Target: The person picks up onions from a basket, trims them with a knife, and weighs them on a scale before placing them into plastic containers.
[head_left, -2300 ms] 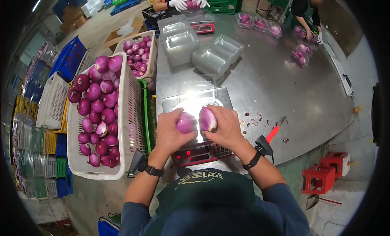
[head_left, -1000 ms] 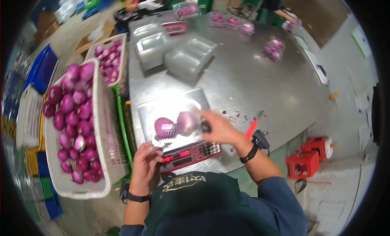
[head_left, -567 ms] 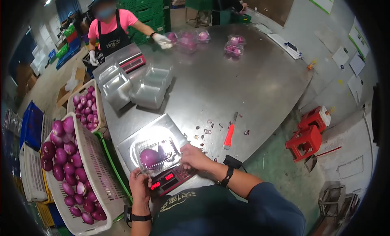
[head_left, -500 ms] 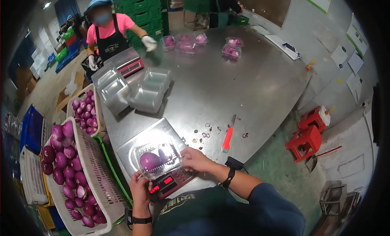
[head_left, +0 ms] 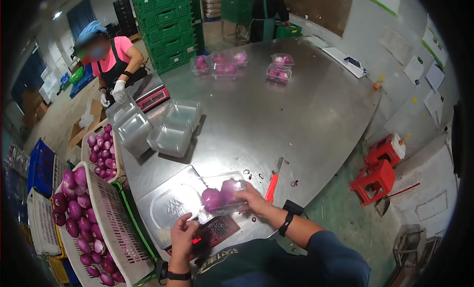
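Stainless steel counter (head_left: 306, 119) fills a packing hall, with green crates stacked behind it. At its near edge stands an electronic scale (head_left: 165, 208). The right hand (head_left: 254, 200) holds a clear clamshell box (head_left: 232, 204) with two red onions (head_left: 212, 198) inside. It hangs just past the right edge of the scale's pan, between the pan and a red-handled knife (head_left: 272, 184). The fingers curl over the box's right end and pinch it from one side only. The left hand (head_left: 183, 235) rests at the scale's keypad, fingers bent and close together; I cannot tell whether a fingertip touches a key.

Held by one end, the thin box could sag or pop open under the onions' weight and spill them. The knife lies close to the right wrist, so a sideways sweep could knock it off the counter's near edge.
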Demonstrator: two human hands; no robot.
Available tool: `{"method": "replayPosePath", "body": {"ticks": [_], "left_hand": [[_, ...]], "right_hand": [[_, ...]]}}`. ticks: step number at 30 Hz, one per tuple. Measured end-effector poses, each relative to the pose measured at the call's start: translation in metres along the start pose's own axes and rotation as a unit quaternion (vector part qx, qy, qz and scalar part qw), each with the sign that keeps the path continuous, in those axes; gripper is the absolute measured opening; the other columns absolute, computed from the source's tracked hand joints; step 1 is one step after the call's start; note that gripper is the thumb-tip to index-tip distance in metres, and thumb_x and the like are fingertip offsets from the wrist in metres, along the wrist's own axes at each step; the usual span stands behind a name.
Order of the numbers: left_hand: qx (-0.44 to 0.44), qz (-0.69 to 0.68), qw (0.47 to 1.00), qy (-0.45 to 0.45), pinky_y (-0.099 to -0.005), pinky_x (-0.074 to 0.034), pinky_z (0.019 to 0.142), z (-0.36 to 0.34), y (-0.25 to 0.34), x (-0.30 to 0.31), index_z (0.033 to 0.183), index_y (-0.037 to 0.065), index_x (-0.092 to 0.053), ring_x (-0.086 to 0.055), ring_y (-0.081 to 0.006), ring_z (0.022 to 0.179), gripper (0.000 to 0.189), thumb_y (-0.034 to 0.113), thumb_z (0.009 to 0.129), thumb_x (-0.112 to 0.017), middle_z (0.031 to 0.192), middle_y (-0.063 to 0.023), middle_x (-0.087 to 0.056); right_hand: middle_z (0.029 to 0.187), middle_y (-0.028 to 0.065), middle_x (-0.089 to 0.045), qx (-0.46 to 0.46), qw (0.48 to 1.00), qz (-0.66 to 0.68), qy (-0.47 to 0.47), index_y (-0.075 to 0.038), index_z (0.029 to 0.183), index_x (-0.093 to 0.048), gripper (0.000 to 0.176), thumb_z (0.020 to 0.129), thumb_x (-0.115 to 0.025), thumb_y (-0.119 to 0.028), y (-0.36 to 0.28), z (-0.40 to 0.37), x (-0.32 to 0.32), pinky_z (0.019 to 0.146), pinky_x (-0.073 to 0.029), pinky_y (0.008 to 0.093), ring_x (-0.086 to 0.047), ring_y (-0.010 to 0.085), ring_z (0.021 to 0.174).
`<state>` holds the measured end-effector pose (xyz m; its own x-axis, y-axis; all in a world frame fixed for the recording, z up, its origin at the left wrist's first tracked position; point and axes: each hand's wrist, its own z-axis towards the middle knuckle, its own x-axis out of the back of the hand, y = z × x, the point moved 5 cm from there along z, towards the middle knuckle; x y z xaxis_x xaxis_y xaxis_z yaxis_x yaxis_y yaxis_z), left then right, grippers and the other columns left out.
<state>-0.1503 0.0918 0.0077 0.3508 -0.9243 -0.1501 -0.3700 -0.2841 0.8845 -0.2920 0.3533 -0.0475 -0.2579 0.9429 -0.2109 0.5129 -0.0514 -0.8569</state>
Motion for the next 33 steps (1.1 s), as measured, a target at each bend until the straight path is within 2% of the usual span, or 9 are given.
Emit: {"method": "replayPosePath", "body": {"ticks": [2,5,11,17,21,22,23,28,33], "left_hand": [[-0.048,0.061,0.994,0.074,-0.0240,-0.048,0.060,-0.011,0.018,0.018,0.125,-0.002,-0.063,-0.056,-0.0088,0.065,0.036,0.006,0.092,-0.074,0.084,-0.0020,-0.064],[-0.112,0.045,0.981,0.150,-0.0245,-0.050,0.067,-0.037,0.034,0.068,0.118,-0.001,-0.065,-0.059,-0.0100,0.073,0.027,0.006,0.093,-0.073,0.088,-0.0033,-0.066],[-0.226,0.240,0.846,0.419,-0.0303,-0.057,0.075,-0.123,0.098,0.165,0.117,-0.002,-0.069,-0.066,-0.0189,0.085,0.023,0.007,0.096,-0.071,0.105,-0.0116,-0.071],[-0.206,0.361,0.744,0.523,-0.0326,-0.056,0.078,-0.192,0.063,0.282,0.115,-0.004,-0.070,-0.066,-0.0210,0.081,0.023,0.005,0.094,-0.073,0.100,-0.0103,-0.073],[-0.107,0.385,0.760,0.512,-0.0367,-0.055,0.085,-0.194,0.064,0.278,0.115,-0.005,-0.071,-0.068,-0.0245,0.087,0.026,0.006,0.092,-0.074,0.101,-0.0148,-0.074],[-0.251,0.294,0.769,0.509,-0.0326,-0.052,0.079,-0.194,-0.015,0.396,0.116,-0.003,-0.065,-0.064,-0.0181,0.084,0.023,0.007,0.096,-0.069,0.097,-0.0059,-0.068],[-0.157,0.333,0.802,0.470,-0.0346,-0.051,0.086,-0.193,0.015,0.346,0.111,-0.004,-0.066,-0.063,-0.0197,0.091,0.020,0.007,0.095,-0.069,0.098,-0.0074,-0.069],[-0.139,0.292,0.799,0.507,-0.0261,-0.035,0.054,-0.191,0.024,0.326,0.084,0.002,-0.062,-0.045,-0.0056,0.060,0.013,0.006,0.093,-0.070,0.069,0.0024,-0.055],[-0.097,0.356,0.773,0.516,-0.0309,-0.048,0.064,-0.191,0.021,0.331,0.086,0.000,-0.068,-0.057,-0.0118,0.065,0.014,0.011,0.088,-0.076,0.072,-0.0053,-0.065]], "right_hand": [[0.105,0.0142,-0.066,-0.035,0.998,0.049,-0.019,-0.003,0.141,-0.044,0.076,0.086,-0.075,-0.045,-0.006,0.038,0.062,0.054,-0.057,0.0396,-0.070,0.0249,0.086],[0.112,0.0115,-0.060,0.002,0.966,0.054,0.253,-0.011,0.129,-0.054,0.048,0.094,-0.064,-0.042,-0.035,0.099,0.138,0.043,-0.052,0.0334,-0.065,0.0225,0.070],[0.128,0.0084,-0.058,0.112,0.947,0.034,0.300,-0.008,0.139,-0.055,0.065,0.094,-0.067,-0.053,-0.170,0.181,0.218,0.079,-0.055,0.0400,-0.061,0.0207,0.102],[0.108,0.0153,-0.074,0.225,0.916,-0.178,0.280,0.001,0.122,-0.069,0.046,0.093,-0.073,-0.035,-0.187,0.213,0.140,0.088,-0.055,0.0361,-0.071,0.0252,0.098],[0.100,0.0096,-0.074,0.304,0.888,-0.291,0.185,0.002,0.116,-0.070,0.035,0.092,-0.074,-0.023,-0.164,0.223,0.037,0.079,-0.054,0.0336,-0.068,0.0190,0.090],[0.100,0.0096,-0.074,0.302,0.893,-0.293,0.163,0.002,0.116,-0.070,0.035,0.092,-0.074,-0.023,-0.162,0.218,0.007,0.079,-0.054,0.0336,-0.068,0.0190,0.090],[0.106,0.0143,-0.074,0.289,0.895,-0.320,0.113,0.001,0.115,-0.071,0.034,0.091,-0.072,-0.024,-0.163,0.211,-0.027,0.084,-0.055,0.0374,-0.070,0.0256,0.095],[0.111,0.0175,-0.073,0.337,0.849,-0.407,-0.018,-0.001,0.111,-0.074,0.031,0.091,-0.068,-0.024,-0.140,0.220,-0.162,0.092,-0.054,0.0437,-0.069,0.0351,0.102],[0.112,0.0119,-0.070,0.474,0.574,-0.657,0.116,-0.007,0.096,-0.070,0.024,0.095,-0.059,-0.029,-0.152,0.211,-0.242,0.092,-0.048,0.0495,-0.062,0.0332,0.106]]}}
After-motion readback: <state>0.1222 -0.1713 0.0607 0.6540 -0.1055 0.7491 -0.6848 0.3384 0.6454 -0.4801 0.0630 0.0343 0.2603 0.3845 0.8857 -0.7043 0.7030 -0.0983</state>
